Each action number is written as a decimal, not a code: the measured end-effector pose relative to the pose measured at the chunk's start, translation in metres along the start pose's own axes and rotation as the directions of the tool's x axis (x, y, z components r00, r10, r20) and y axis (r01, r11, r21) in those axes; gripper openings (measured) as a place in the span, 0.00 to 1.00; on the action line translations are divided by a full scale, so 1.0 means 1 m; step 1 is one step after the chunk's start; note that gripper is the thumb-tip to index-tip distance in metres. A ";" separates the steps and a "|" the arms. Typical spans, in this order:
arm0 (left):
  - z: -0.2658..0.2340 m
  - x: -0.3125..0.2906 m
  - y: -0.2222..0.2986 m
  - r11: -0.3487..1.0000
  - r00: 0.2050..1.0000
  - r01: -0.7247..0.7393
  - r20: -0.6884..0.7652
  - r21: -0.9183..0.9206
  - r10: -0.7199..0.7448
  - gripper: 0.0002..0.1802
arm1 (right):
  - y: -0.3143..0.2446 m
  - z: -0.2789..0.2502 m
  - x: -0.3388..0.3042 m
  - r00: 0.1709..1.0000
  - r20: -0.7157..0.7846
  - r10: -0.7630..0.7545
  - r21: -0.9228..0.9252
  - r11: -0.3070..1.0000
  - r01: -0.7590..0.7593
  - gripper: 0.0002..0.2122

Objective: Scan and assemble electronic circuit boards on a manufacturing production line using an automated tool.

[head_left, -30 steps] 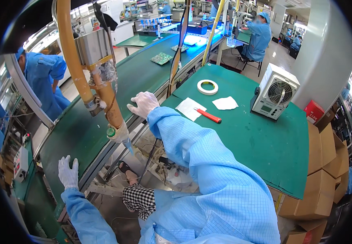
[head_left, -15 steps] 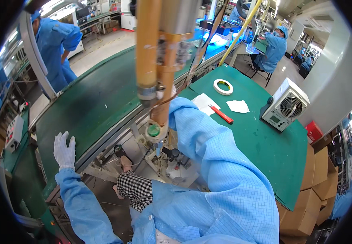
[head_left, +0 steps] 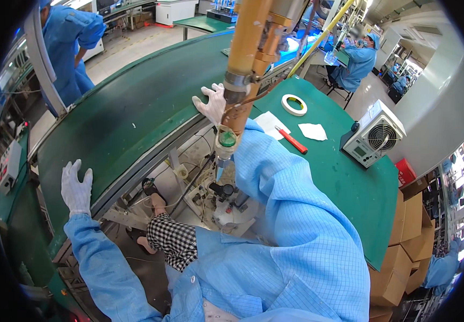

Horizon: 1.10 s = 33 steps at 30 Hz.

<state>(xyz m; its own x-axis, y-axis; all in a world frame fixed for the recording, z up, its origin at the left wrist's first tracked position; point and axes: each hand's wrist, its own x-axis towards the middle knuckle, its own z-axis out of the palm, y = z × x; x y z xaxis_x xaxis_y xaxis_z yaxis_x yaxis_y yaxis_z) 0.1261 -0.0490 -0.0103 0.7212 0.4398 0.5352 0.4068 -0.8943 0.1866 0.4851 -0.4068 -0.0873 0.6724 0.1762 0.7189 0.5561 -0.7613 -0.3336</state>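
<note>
My left hand (head_left: 76, 188), in a white glove, rests near the left end of the long dark green belt (head_left: 135, 126). Its fingers are stretched out, with nothing in them. My right hand (head_left: 211, 104), also gloved, reaches over the belt's near edge with fingers spread apart and pointing left. Part of that hand is hidden behind an upright machine part with tan tubes (head_left: 242, 53) and a green-topped fitting (head_left: 227, 139) low on it. Whether the hand touches the tubes, I cannot tell.
On the green table to the right lie a roll of white tape (head_left: 294, 105), a red-handled cutter (head_left: 292, 140) and white paper pieces (head_left: 313, 132). A fan unit (head_left: 374, 137) stands there, with cardboard boxes (head_left: 398, 268) below. A co-worker (head_left: 65, 48) stands beyond the belt.
My right hand has come out from behind the tan tubes and now shows over the belt. The tubes appear further right in the picture. My left hand stays on the belt.
</note>
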 end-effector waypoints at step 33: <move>-0.003 0.001 0.008 0.956 0.990 0.032 0.124 0.293 -0.071 0.30 | -0.066 -0.107 -0.002 0.943 0.292 0.158 -0.106 0.986 -0.132 0.26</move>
<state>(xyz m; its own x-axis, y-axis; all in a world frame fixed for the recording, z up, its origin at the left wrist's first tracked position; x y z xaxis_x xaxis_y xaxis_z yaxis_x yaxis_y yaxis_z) 0.1282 -0.0560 -0.0058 0.7545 0.5087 0.4147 0.5757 -0.8164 -0.0460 0.3943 -0.4237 -0.0016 0.8647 0.2284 0.4473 0.4075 -0.8397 -0.3590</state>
